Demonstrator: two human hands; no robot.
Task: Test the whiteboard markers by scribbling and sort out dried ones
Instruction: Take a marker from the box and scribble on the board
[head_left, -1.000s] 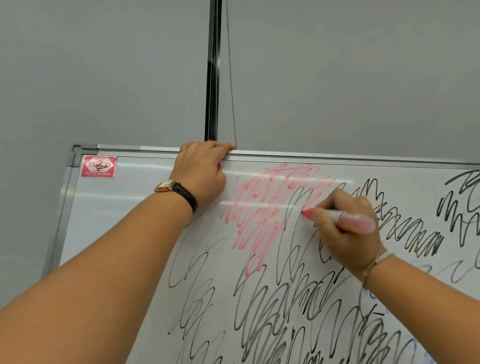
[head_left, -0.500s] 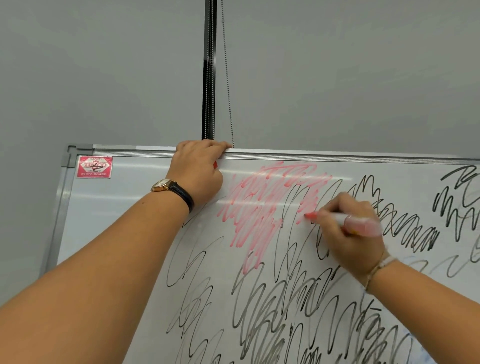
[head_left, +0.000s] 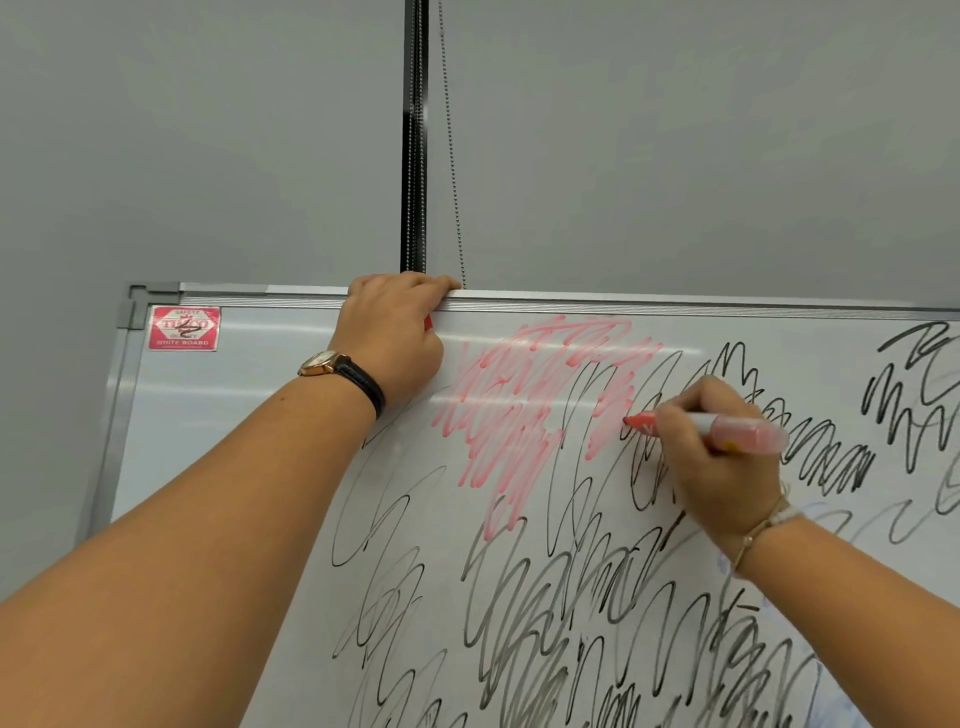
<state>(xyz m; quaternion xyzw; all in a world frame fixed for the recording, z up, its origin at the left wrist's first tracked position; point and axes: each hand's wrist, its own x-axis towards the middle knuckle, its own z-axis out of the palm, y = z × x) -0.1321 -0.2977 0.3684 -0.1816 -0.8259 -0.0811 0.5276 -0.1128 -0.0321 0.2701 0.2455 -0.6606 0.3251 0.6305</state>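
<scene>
Left hand grips whiteboard rim — cord behind

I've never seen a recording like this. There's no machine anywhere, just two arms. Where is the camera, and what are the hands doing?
No robot here: these are a person's two bare arms, filmed by one wide-angle camera worn on the head, so you see roughly what the person sees. In front is a whiteboard against a grey wall, covered with black scribbles and one patch of red scribble. The right hand grips a red marker, its tip on the board at the edge of the red patch. The left hand, a watch on its wrist, hooks its fingers over the board's top edge; something small and red peeks from under it, too hidden to name.
</scene>
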